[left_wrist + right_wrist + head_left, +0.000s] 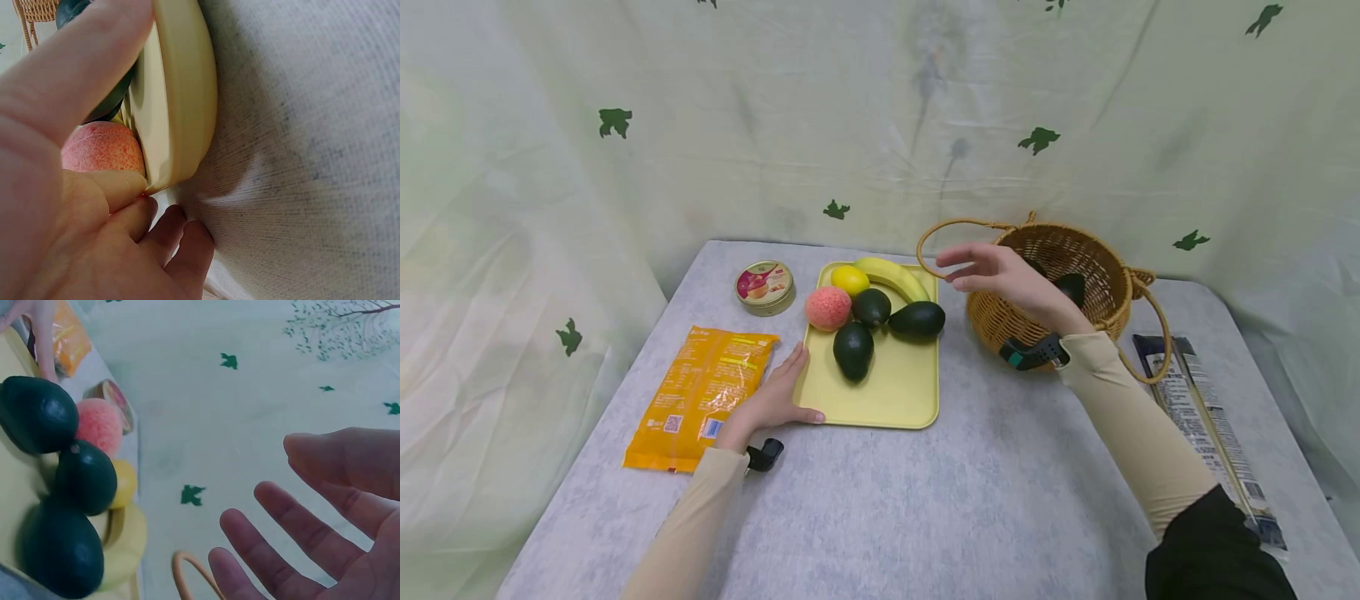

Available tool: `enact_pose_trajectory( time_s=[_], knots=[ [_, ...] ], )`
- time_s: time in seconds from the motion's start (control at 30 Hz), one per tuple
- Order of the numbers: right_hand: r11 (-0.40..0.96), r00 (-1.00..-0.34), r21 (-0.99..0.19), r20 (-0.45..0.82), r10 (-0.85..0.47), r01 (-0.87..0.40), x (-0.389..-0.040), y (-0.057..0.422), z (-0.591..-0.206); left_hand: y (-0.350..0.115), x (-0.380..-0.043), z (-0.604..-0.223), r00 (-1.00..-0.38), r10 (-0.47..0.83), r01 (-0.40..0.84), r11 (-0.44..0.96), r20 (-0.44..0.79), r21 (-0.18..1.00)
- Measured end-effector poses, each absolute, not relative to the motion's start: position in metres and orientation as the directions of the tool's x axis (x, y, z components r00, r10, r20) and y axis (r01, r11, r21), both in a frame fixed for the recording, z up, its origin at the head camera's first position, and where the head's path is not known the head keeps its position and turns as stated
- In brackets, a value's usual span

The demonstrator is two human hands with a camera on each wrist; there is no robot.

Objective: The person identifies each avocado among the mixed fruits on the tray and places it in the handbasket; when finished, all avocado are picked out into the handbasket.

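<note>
Three avocados (853,352) share a tray (895,402) likely steadied by the left hand (770,402), fingers (119,186) spread against its rim; the right hand (1009,279), fingers parted, hovers empty.

A pale green-white fabric backdrop (760,100) fills the upper part of the head view and hangs in soft folds down both sides, printed with dark green leaf motifs (615,122) and, at upper centre, faint grey dandelion-like motifs (929,75). A leafy branch print (369,353) shows at the upper right of the right wrist view. Across the lower frame spreads a mottled blue-grey tabletop (985,517), its far right corner rounded, under soft, diffuse light.
</note>
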State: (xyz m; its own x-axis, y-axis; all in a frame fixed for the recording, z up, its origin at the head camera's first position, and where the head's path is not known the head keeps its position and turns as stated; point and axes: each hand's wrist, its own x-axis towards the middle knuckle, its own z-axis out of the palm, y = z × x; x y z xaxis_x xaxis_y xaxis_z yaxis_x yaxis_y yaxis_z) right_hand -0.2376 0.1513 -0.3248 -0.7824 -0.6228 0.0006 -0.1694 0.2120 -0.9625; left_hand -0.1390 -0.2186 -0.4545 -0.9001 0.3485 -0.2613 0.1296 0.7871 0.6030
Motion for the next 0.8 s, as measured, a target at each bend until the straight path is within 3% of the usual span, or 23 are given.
enact_pose_trajectory(
  time_s=[0.27, 0.8],
  knots=[
    [0.199, -0.721, -0.961, 0.001, -0.693, -0.193, -0.24, 0.122, -0.344, -0.218, -0.138, -0.454, -0.901, 0.349, 0.129, 0.783, -0.258, 0.609],
    [0.302, -0.747, -0.899, 0.039, -0.664, -0.316, -0.254, 0.103, -0.417, -0.218, -0.14, -0.455, -0.901, 0.351, 0.132, 0.782, -0.255, 0.609]
  ],
)
